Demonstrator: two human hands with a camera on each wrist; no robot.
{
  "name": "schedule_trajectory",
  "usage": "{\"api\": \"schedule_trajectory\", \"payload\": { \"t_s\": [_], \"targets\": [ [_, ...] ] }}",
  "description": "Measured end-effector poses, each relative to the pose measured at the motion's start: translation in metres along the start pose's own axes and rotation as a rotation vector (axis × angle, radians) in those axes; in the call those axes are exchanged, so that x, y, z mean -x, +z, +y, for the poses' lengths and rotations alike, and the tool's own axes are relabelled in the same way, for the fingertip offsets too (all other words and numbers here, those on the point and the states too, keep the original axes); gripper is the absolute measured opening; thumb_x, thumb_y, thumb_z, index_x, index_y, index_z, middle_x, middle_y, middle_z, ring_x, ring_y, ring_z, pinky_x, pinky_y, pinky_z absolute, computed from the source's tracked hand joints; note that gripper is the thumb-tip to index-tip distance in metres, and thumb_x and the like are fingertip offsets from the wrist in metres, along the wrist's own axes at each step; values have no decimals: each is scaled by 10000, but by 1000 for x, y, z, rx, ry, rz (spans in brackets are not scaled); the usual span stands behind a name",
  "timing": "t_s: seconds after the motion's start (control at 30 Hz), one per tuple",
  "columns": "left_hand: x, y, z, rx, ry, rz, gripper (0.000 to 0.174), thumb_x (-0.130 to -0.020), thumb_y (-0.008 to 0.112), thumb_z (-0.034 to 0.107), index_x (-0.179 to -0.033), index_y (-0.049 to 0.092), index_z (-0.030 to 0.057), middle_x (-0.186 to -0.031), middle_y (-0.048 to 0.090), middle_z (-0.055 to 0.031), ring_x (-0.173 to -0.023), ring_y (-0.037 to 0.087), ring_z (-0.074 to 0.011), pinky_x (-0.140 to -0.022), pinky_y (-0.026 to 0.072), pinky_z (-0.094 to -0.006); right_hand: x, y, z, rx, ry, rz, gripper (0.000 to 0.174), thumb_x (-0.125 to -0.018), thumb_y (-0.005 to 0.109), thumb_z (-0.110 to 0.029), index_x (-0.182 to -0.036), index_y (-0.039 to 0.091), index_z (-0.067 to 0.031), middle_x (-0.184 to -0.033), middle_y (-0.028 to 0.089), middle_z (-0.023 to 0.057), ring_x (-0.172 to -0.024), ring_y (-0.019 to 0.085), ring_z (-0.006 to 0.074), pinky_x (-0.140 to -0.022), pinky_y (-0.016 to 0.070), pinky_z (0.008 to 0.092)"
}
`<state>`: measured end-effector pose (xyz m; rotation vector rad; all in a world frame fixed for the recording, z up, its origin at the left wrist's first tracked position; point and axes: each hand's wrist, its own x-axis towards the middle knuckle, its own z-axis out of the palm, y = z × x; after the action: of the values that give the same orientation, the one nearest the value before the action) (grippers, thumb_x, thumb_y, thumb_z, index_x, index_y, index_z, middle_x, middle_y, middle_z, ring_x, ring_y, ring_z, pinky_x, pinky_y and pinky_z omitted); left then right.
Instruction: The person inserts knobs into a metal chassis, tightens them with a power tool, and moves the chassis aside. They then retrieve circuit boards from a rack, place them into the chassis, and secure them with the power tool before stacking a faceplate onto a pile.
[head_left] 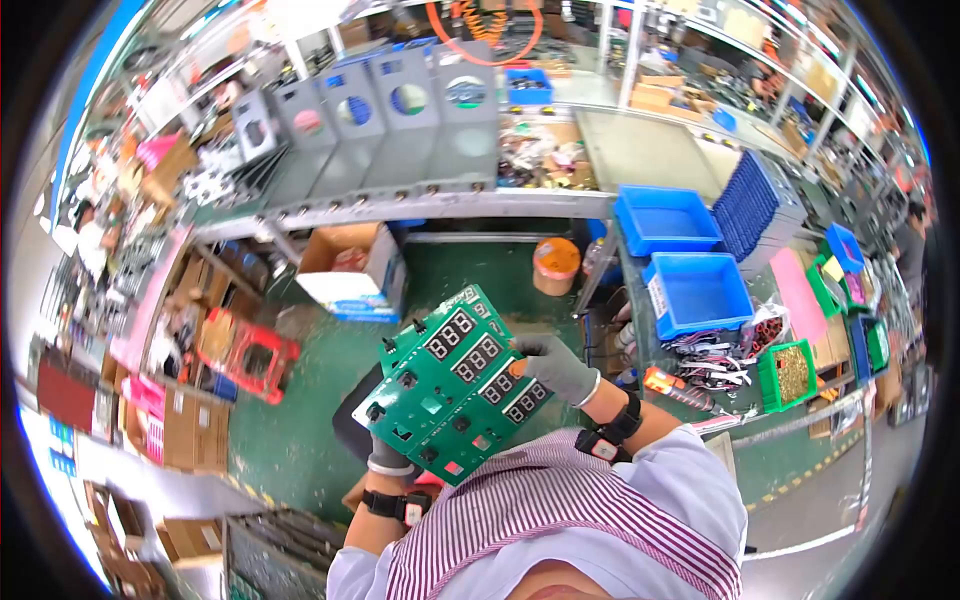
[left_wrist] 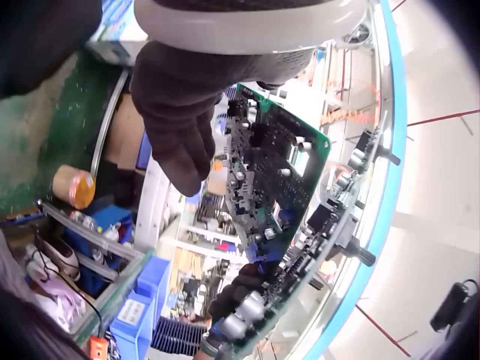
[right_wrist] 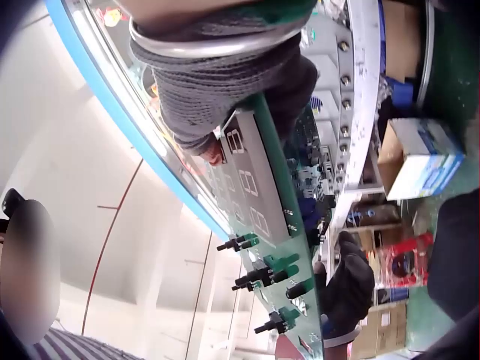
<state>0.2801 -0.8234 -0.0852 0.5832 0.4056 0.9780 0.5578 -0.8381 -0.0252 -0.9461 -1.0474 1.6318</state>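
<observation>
you seem to be steadying the front green board (head_left: 440, 400), right hand (head_left: 562, 372) and left hand (head_left: 392, 456) gripping opposite sides; any turn needs both grips.

Two circuit boards (head_left: 422, 405), four digit displays (head_left: 477, 358), two gloved hands (head_left: 565, 372), one red stool (head_left: 245, 362)

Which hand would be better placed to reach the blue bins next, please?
Probably the right hand: it grips the board on the side nearer the blue bins, while the left hand is at the far side.
</observation>
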Motion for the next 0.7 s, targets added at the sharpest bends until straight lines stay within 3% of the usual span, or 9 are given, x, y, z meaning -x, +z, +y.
{"api": "schedule_trajectory", "payload": {
  "t_s": [0.1,0.23,0.47,0.53,0.63,0.7],
  "targets": [
    [-82,25,-7,191,-194,11,389,-897,454,291,-1186,488,34,-1168,544,-132,-1010,556,-260,-883,449,-390,0,-47,-20,-5,-51,116,253,-771,598,-61,-1017,605,-4,-908,614,-3,-811,555,63,-752,444,226],
    [-183,21,-16,231,-384,-62,395,-895,459,295,-1189,484,32,-1163,546,-138,-1012,555,-265,-877,453,-389,-25,-103,-38,51,-53,244,241,-757,593,-67,-988,612,-3,-893,611,-13,-803,546,57,-739,434,216],
    [-382,16,-6,218,-477,-156,416,-895,465,315,-1193,476,24,-1154,552,-147,-1012,555,-265,-863,462,-385,-128,-201,-74,42,-108,293,331,-757,596,-91,-1073,580,7,-999,597,29,-894,538,95,-818,415,234],
    [-432,7,4,174,-448,-158,447,-894,470,341,-1208,468,22,-1158,552,-143,-1019,551,-241,-872,454,-363,-157,-223,-82,-68,-90,371,340,-763,592,-95,-1085,573,11,-1019,592,34,-900,547,105,-819,421,238],
    [-495,-2,20,-5,-257,-168,425,-910,442,318,-1219,461,27,-1158,551,-140,-1032,544,-225,-877,451,-344,-187,-243,-104,-242,-70,428,399,-773,579,-115,-1144,519,21,-1034,590,59,-904,574,133,-798,454,249],
    [-544,-19,23,-181,-98,-18,379,-933,390,269,-1225,449,35,-1148,544,-126,-1045,535,-234,-887,448,-360,-203,-266,-110,-213,-92,446,383,-769,570,-108,-1127,520,18,-987,601,68,-882,580,133,-783,459,246]
  ]
}}
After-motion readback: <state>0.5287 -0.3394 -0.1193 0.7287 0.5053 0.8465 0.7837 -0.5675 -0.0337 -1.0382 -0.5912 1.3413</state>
